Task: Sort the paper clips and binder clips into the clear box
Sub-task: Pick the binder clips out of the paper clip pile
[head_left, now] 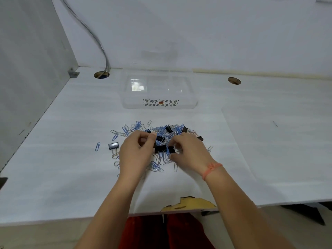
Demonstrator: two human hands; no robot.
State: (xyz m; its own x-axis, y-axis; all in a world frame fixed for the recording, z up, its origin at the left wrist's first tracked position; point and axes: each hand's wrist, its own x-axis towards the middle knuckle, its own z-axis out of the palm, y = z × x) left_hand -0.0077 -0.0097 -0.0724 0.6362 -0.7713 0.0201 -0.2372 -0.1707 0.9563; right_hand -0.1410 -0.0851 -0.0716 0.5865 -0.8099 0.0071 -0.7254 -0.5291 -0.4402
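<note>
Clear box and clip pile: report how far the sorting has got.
Done: nothing visible; the clear box looks empty. In hand: the left hand and right hand are picking in the mixed pile, the right at a black binder clip. Left: essentially all of it, including the stray binder clip.

Blue and silver paper clips (pixel 158 131) mixed with black binder clips (pixel 160 148) lay mid-tabletop; clear box (pixel 159 105) stood empty near far edge.
</note>
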